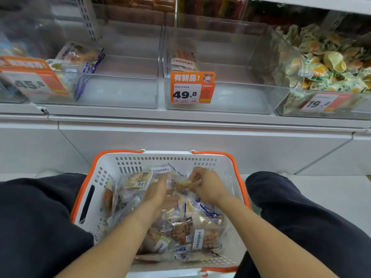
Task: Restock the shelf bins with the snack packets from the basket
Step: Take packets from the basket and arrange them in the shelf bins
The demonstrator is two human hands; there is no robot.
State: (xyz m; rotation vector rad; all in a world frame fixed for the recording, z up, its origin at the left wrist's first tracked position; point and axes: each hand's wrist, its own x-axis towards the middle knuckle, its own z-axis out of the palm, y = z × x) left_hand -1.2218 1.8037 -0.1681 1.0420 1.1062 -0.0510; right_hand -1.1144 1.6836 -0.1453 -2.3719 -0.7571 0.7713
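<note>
A white basket (128, 163) with orange rim stands on the floor between my knees, full of several clear snack packets (186, 233). My right hand (206, 187) pinches a clear packet with a brownish snack (183, 185) at the basket's far side. My left hand (158, 191) reaches in beside it, fingers extended among the packets and blurred. Above, the clear middle bin (220, 97) holds a few sausage packets (183, 59) at its back. The left bin (120, 93) has packets (76, 55) in its left part.
A right bin (291, 109) is piled with yellow-green wrapped snacks (325, 65). Price tags read 45.8 (32, 81), 49.8 (191, 89) and 19.8 (321, 102). A white shelf ledge (180, 117) runs under the bins. My dark-trousered knees (36, 217) flank the basket.
</note>
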